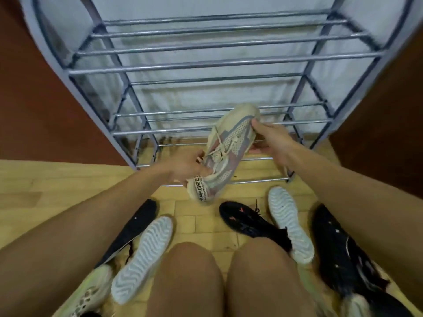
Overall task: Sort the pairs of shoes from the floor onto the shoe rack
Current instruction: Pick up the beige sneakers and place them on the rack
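Both hands grip one pale sneaker (pixel 229 152) before the shoe rack (pixel 206 65), left hand (pixel 190 167) at heel, right hand (pixel 270 140) at toe.

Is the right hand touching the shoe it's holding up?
Touching. The head view shows the right hand with fingers wrapped on the toe end of the beige shoe, no gap between them.
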### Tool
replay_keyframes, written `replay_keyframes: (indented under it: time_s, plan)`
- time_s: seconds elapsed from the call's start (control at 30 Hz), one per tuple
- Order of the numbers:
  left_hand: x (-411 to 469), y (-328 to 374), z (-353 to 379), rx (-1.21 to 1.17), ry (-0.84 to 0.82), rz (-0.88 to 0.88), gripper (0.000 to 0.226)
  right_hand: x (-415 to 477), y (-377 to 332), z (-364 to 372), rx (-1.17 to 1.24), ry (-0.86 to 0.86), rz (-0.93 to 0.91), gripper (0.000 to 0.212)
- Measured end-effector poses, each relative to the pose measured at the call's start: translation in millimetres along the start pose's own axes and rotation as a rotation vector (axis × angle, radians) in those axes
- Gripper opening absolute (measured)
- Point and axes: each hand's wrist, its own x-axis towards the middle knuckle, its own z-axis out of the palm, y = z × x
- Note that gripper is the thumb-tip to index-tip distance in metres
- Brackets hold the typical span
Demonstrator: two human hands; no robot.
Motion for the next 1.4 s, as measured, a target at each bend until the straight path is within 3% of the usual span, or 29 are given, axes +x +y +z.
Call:
replay_keyframes:
  time_s: [0.1,0.2,0.3,0.47,0.6,0.77,0.87,0.93,1.0,1.07,1.13,1.23,1.4]
  plan:
    - [12,23,22,-0.020,-0.018,-0.023,0.046,-6,7,-40,0.081,0.013,0.038,0.033]
    - [15,39,52,-0.075,-0.047,-0.013,0.048,-35,34,-85,0.009,0.045,0.086,0.039]
    - [5,53,87,-0.124,-0.055,-0.006,0.047,-80,73,-129,-0.230,0.100,0.143,0.034]
    - [-30,77,151,-0.181,-0.057,-0.003,0.046,-157,140,-184,-0.328,0.130,0.342,0.029]
    - [-53,90,188,-0.059,-0.087,0.004,0.049,-206,194,-211,-0.407,0.208,0.421,0.023]
    - [-73,86,246,0.010,-0.153,-0.046,0.042,-262,255,-237,-0.479,0.252,0.498,0.010]
    - [-73,67,297,-0.046,-0.209,-0.095,0.040,-290,290,-251,-0.569,0.309,0.581,0.025]
    - [-76,56,328,-0.089,-0.248,-0.134,0.026,-315,312,-255,-0.659,0.341,0.661,0.020]
    - [-78,41,351,-0.109,-0.266,-0.174,0.021,-339,338,-254,-0.630,0.337,0.761,0.022]
    - [-81,25,364,-0.099,-0.258,-0.191,0.024,-358,360,-240,-0.567,0.284,0.859,0.056]
    - [-84,13,366,-0.107,-0.264,-0.207,0.028,-366,382,-224,-0.460,0.310,0.885,0.078]
    - [-85,3,356,-0.115,-0.247,-0.197,0.032,-365,404,-215,-0.371,0.480,0.892,0.069]
    - [-90,0,339,-0.210,-0.179,-0.232,0.031,-371,380,-235,-0.225,0.382,0.957,0.038]
